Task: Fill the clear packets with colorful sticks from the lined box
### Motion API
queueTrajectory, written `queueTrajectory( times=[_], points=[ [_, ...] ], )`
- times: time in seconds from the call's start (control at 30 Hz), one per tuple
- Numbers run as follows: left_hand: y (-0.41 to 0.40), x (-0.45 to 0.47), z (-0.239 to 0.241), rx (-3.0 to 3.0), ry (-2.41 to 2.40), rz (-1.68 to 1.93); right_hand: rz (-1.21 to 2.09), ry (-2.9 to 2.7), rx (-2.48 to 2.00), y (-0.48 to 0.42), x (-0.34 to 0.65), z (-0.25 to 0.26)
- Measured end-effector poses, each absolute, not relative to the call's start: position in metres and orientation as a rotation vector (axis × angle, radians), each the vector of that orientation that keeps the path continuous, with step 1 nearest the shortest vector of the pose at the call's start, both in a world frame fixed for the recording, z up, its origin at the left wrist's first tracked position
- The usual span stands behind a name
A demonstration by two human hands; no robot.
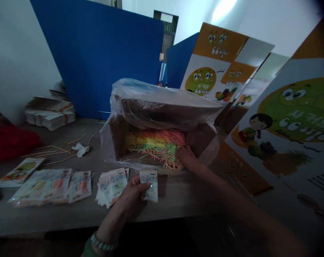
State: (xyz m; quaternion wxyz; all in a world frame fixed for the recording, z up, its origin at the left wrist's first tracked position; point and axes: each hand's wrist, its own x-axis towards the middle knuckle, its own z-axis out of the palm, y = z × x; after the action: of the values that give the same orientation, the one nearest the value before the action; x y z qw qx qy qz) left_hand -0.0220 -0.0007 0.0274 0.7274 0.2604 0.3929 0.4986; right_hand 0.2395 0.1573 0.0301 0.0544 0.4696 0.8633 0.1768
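Observation:
My left hand (133, 187) pinches a small printed plastic packet (152, 189) with striped edges, held upright over the table's front, the thumb across its face. My right hand (187, 157) reaches into an open carton lined with clear plastic (162, 110), at the right end of a heap of thin coloured sticks (156, 141) in red, yellow, green and orange. Its fingers touch the sticks, but dimness and blur hide whether they grip any. Just left of my left hand lies a loose stack of similar packets (112, 185).
Filled packets (49, 184) lie in a row at the left, beside a printed flat box (20, 173). Behind are thin tan strips, a crumpled white scrap (81, 150), a red bundle (13, 142) and stacked cartons (48, 114). Large printed cartons (292, 107) stand at the right, a blue partition (103, 53) behind.

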Motion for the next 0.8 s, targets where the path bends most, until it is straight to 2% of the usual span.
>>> queueTrajectory(
  times=[0.13,0.2,0.3,0.37,0.57,0.6,0.67,0.8],
  points=[
    [-0.004,-0.026,0.027,0.564,0.839,1.149,0.447,2.545,1.686,0.159,0.234,0.030],
    [-0.006,-0.029,0.025,0.543,0.870,1.149,0.230,2.522,1.960,0.161,0.229,0.034],
    [-0.007,-0.032,0.023,0.492,0.945,1.188,-0.438,2.690,2.349,0.159,0.215,0.042],
    [-0.007,-0.035,0.023,0.491,0.977,1.213,-0.858,2.796,2.435,0.152,0.198,0.044],
    [-0.012,-0.040,0.017,0.750,1.174,1.209,-1.843,2.745,2.183,0.107,0.134,0.013],
    [-0.013,-0.040,0.016,0.866,1.233,1.191,-1.919,2.745,2.149,0.099,0.127,0.005],
    [-0.014,-0.038,0.013,1.128,1.344,1.170,-1.840,2.770,2.123,0.084,0.122,-0.008],
    [-0.018,-0.028,0.015,1.463,1.415,1.226,-1.330,2.875,1.994,0.058,0.119,-0.020]
  ],
)
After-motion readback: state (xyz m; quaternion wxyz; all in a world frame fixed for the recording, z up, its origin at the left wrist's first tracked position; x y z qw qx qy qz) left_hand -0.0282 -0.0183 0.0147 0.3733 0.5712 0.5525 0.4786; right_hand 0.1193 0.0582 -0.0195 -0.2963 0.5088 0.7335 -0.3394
